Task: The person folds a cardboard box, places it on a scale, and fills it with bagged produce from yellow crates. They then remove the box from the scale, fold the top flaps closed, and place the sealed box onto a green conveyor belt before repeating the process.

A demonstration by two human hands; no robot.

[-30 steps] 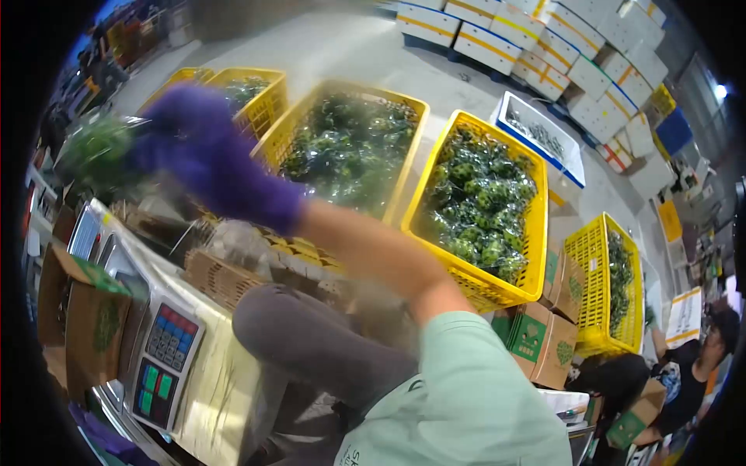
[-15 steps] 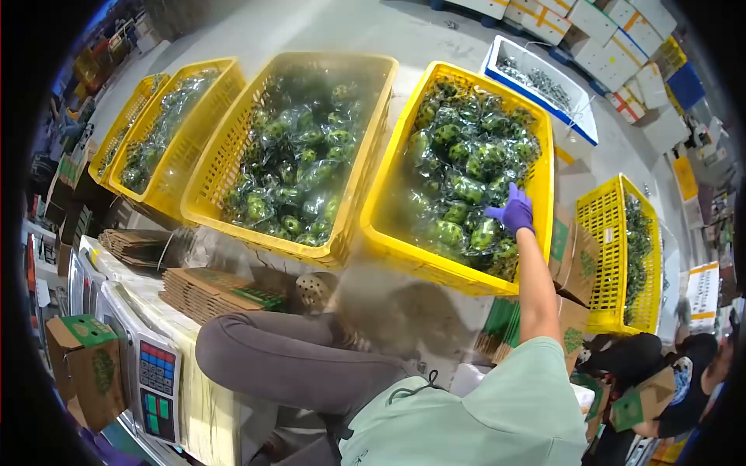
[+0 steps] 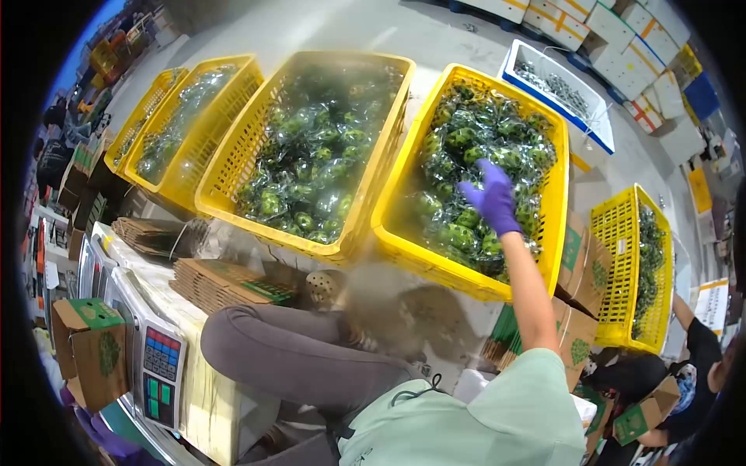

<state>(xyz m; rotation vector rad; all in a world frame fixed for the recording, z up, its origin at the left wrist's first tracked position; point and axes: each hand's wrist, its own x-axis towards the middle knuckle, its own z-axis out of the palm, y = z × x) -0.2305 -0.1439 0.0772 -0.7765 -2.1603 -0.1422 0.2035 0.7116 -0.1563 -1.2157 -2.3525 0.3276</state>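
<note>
My right hand (image 3: 493, 200), in a purple glove, reaches over the near side of a yellow crate (image 3: 435, 264) on the right. Its thumb and fingers are spread, and nothing shows in its grasp. Below and around it lie many clear plastic bags of round green produce (image 3: 458, 233), shiny and mottled with dark patches. The fingertips overlap the bags in this view. My left hand is out of view.
Another yellow crate (image 3: 208, 203) of the same bags stands to the left. Folded cartons (image 3: 225, 283) lie below it, near a scale (image 3: 161, 373). A white foam box (image 3: 602, 140) sits behind. A co-worker (image 3: 703, 365) handles a carton at lower right.
My right hand has come up and left over the bags, appearing larger, with its fingers still spread. The whole view has shifted slightly, moving the crates to the right.
</note>
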